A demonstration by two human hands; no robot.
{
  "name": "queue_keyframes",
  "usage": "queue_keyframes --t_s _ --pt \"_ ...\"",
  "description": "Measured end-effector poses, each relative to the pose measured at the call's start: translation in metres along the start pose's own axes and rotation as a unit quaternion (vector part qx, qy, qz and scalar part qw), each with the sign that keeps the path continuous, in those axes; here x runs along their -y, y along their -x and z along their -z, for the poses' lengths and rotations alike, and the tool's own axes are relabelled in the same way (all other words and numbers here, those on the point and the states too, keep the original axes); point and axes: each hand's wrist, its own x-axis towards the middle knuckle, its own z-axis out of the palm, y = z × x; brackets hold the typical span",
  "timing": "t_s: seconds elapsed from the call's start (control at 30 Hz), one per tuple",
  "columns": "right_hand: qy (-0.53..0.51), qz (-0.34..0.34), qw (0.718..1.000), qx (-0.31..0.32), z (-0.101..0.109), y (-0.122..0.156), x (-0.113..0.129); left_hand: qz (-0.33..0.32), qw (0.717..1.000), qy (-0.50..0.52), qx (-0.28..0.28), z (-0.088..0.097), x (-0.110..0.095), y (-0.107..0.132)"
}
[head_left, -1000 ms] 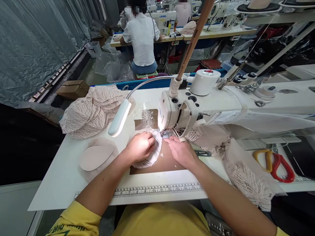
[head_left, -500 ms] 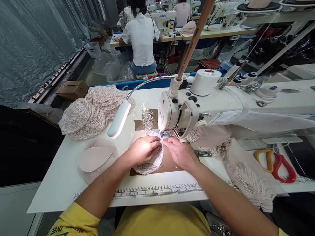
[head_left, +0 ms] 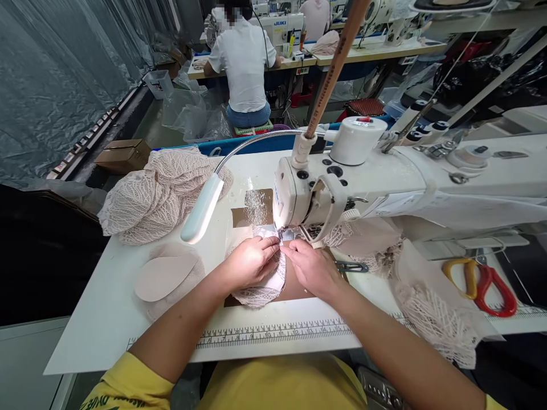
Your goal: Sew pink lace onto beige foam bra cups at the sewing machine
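A white work table [head_left: 106, 319] spans the view, and a white industrial sewing machine [head_left: 384, 182] stretches across its right half. At the far left of the table lies a heap of pale pink lace pieces [head_left: 158, 193], and a second bundle of cream lace [head_left: 431, 319] hangs over the near right edge. Beyond the table a person in a white shirt [head_left: 245, 62] sits facing away at another machine. A white gooseneck lamp [head_left: 201, 209] points down between the far heap and the machine head. The left hand [head_left: 250, 263] is curled over a pale pink lace-covered cup piece [head_left: 262, 293], pressing it onto the table just in front of the needle. The right hand [head_left: 314, 269] is touching it from the right, bent fingertips nipping the piece's edge at the presser foot [head_left: 282, 234]. Left of the hands lie beige oval foam pads [head_left: 164, 277]. Red and yellow handled scissors [head_left: 482, 282] rest far right.
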Motion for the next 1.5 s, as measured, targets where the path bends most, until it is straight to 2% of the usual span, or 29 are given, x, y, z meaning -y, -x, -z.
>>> queue_keyframes --t_s 0.17,0.3,0.63,1.0,1.5 --pt "0.0 0.005 1.0 -0.001 0.001 -0.001 0.0 0.0 1.0 -0.02 -0.016 -0.001 0.003 0.0" --pt "-0.025 0.028 0.999 -0.002 0.002 0.001 -0.001 -0.031 0.999 0.019 -0.025 0.002 0.004 0.003" --pt "-0.042 0.007 0.999 0.016 0.004 0.003 -0.002 -0.022 0.998 0.032 0.039 0.008 0.003 0.004" --pt "0.046 -0.009 0.999 0.025 -0.002 -0.001 0.002 -0.01 0.999 -0.048 -0.007 -0.006 0.007 -0.001" --pt "0.015 -0.027 0.999 0.035 0.002 -0.004 0.003 -0.01 0.999 -0.025 -0.021 -0.005 0.011 -0.003"
